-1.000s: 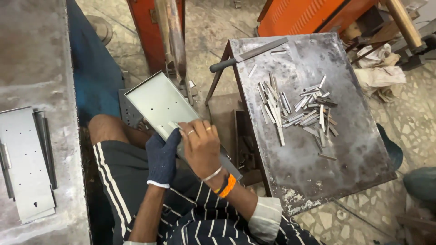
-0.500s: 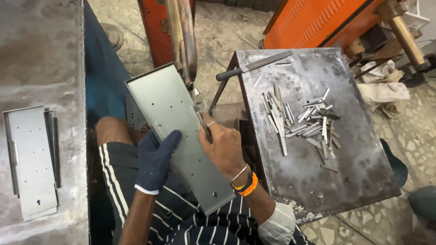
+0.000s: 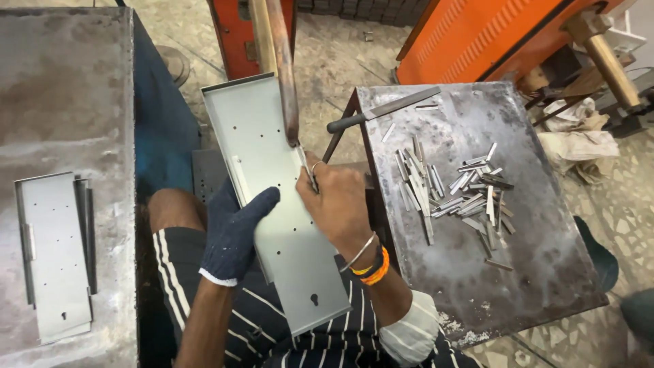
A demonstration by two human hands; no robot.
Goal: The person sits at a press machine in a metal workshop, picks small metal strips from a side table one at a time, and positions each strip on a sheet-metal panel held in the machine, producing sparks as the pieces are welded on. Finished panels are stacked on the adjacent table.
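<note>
Gloved left hand [image 3: 235, 228] gripped grey perforated sheet-metal panel [image 3: 272, 204] edge — bare right hand [image 3: 337, 204] pinched small metal strip [image 3: 306, 167] against it, under copper electrode arm [image 3: 286, 75].

The panel [image 3: 272, 204] is smooth sheet metal with a matt grey finish. The left hand [image 3: 235, 232] wears a dark blue knitted cloth glove with a white cuff; the right hand [image 3: 337, 204] is bare. The strips [image 3: 453, 194] are bright bare metal. The stand [image 3: 518, 272] is dull steel plate, scuffed and stained. The bench [image 3: 65, 88] is rough, rust-mottled metal. The rod [image 3: 283, 75] is tarnished brown metal.
</note>
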